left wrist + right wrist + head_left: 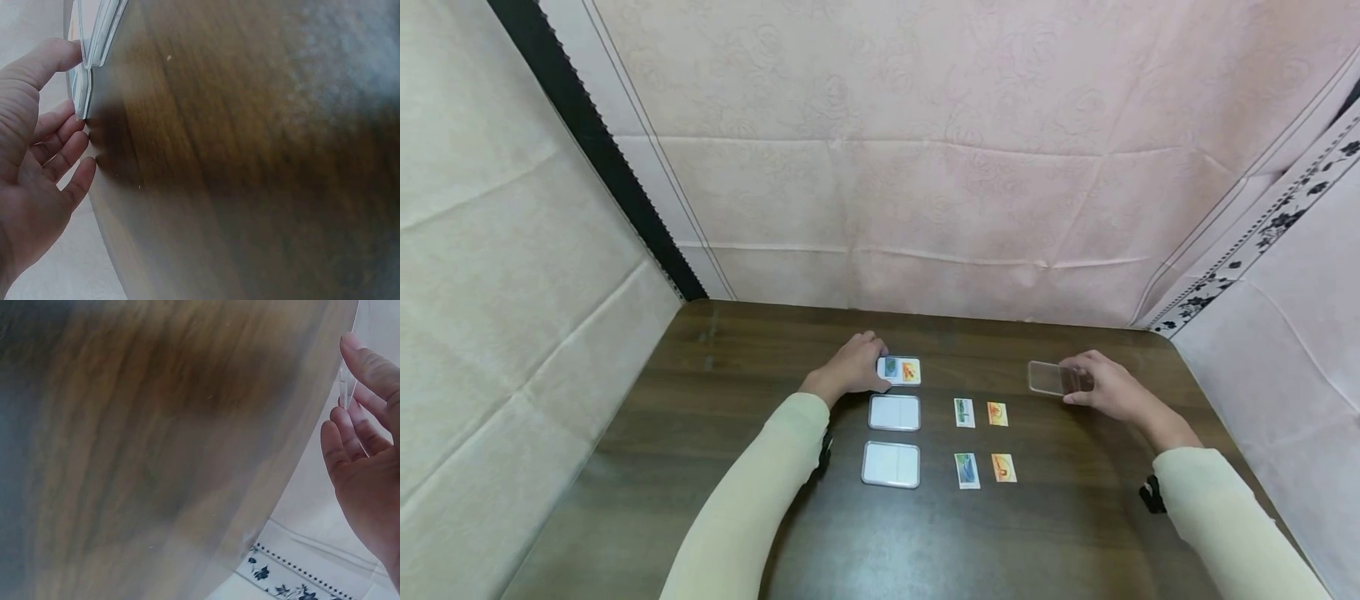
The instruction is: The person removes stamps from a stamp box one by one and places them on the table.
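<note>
My left hand (853, 367) grips the left end of a small white frame (898, 382) at the back of the row, thumb at its near edge and fingers at the far one. Two small picture cards lie side by side in it, a blue-green card (891, 368) and an orange card (911, 372). Off to the right, my right hand (1108, 387) pinches a clear plastic cover (1044, 377) by its right end. In the right wrist view only a thin edge of the cover (344, 387) shows between thumb and fingers.
Two more white frames (894, 412) (891, 464) lie nearer me on the brown wooden table (715, 467). Right of them are loose picture cards, two bluish (965, 412) (967, 471) and two orange (997, 414) (1003, 467). Pale cloth (925, 192) hangs behind the table and at both sides.
</note>
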### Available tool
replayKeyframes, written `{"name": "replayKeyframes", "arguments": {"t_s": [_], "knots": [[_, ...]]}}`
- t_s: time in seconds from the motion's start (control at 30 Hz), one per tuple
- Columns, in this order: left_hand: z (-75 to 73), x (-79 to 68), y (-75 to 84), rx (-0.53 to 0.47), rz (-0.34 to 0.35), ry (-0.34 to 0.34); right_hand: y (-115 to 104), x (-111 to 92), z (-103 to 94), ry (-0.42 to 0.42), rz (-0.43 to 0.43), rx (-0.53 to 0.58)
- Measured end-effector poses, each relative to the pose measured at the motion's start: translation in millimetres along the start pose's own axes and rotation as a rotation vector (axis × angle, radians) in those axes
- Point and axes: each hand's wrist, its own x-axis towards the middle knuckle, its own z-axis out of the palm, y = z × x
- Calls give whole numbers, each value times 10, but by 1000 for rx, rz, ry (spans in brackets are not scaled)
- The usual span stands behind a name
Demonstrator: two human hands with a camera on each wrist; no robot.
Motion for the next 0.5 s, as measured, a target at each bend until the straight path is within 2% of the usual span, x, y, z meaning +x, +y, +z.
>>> {"name": "replayKeyframes", "arguments": {"t_s": [0.5], "knots": [[-2,-5,-9,4,11,4,218,-41,103,5,-42,2]]}}
